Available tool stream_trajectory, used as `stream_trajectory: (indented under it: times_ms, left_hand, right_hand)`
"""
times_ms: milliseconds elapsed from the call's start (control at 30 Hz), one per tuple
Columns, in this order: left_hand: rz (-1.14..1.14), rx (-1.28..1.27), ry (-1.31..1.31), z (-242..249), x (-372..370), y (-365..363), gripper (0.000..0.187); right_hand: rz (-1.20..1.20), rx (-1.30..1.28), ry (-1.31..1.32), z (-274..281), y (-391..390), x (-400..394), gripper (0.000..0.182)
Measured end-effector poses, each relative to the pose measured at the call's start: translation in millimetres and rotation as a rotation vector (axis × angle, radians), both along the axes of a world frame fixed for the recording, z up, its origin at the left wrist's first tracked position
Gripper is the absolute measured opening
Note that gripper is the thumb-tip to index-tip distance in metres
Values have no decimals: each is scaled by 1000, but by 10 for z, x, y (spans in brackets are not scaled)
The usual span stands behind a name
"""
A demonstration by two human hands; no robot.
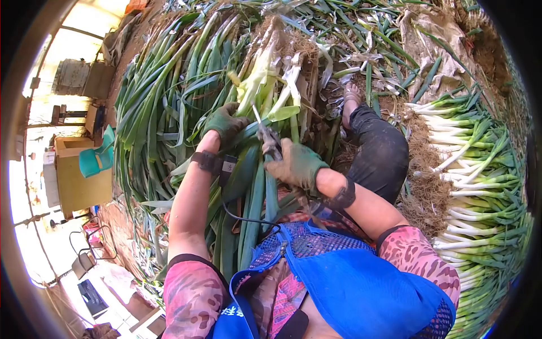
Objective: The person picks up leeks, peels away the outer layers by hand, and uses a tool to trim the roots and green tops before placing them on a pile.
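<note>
In a green work glove, my left hand (226, 122) is closed round leeks (255, 89), just below their pale stems. Their roots point away from me, and the long green leaves run back toward my lap. My right hand (296, 165), gloved too, grips a grey metal air blow gun (269, 139). Its thin nozzle points up and left at the stems, close to my left hand. Some loose outer skin hangs at the stems. Part of the gun's body is hidden by my right fingers.
A big heap of leeks (164, 96) with leaves on lies at the left. Along the right, a long row of leeks with white stems (460, 195) has its roots toward me. Leaf scraps (361, 28) litter the ground ahead. A teal chair (97, 158) stands far left.
</note>
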State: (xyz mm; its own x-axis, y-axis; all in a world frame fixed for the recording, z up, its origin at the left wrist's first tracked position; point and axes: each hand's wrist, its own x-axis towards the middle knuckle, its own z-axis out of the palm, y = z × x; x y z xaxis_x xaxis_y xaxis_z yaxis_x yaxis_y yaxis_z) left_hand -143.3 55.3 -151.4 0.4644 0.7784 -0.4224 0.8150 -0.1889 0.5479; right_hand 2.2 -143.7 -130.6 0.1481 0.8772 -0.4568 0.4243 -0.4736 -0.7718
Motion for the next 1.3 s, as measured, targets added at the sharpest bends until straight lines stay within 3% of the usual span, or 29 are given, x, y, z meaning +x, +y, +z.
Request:
stream_trajectory:
  times_ms: [167,233,300,500,800,900,933,1033,1167,1233,1300]
  left_hand:
    - [-20,20,76,-18,69,-88,64]
    - [-52,81,71,-175,13,-90,64]
    - [-59,136,181,89,104,-311,58]
    - [-88,158,262,82,143,-491,59]
    - [-114,200,226,-37,116,-537,50]
    - [-160,164,277,103,224,-590,50]
    - [-203,195,289,60,235,-602,50]
    - [-252,208,344,-7,292,-673,50]
    - [-260,309,226,-119,206,-663,48]
    - [-274,292,205,-13,175,-523,38]
    - [-202,23,207,-163,123,65,34]
  right_hand:
    - [-92,-23,-68,-48,510,363,50]
    - [-51,-81,-90,-232,710,539,60]
    - [-97,26,-157,-378,855,673,61]
    - [6,-21,-179,-648,1441,1120,61]
    - [51,4,-336,-689,1842,1452,69]
    - [-19,-49,-272,-798,1965,1550,69]
    - [29,-115,-271,-609,1945,1515,48]
    - [65,-116,-382,-560,2005,1470,48]
    - [170,-233,-418,-520,1970,1448,51]
    - [263,-224,-489,-544,1904,1415,57]
    - [340,-263,-483,-594,1793,1390,62]
